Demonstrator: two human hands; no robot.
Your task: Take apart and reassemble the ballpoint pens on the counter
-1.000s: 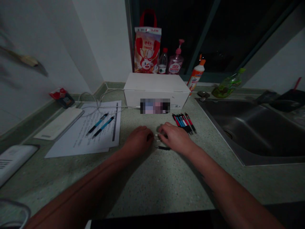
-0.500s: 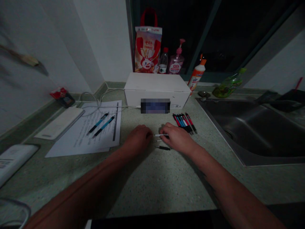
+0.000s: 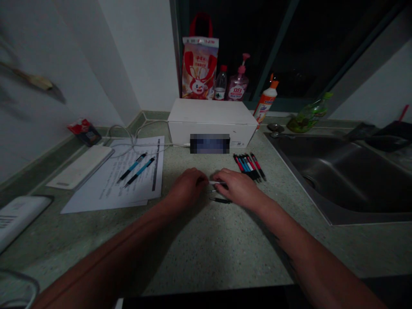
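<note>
Left hand [image 3: 187,187], right hand [image 3: 236,188], palms down, fingers [image 3: 222,175] curled at white pen barrel [image 3: 216,183], hold unclear

A white cardboard box [image 3: 210,116] is sitting near the back edge of the bench [image 3: 206,253], with a red-handled printed bag [image 3: 199,71] and a pink pump bottle [image 3: 236,81] standing behind it. Printed sheets [image 3: 112,180] are lying toward the left edge, while a stainless steel sink [image 3: 341,176] is filling the right side.
</note>
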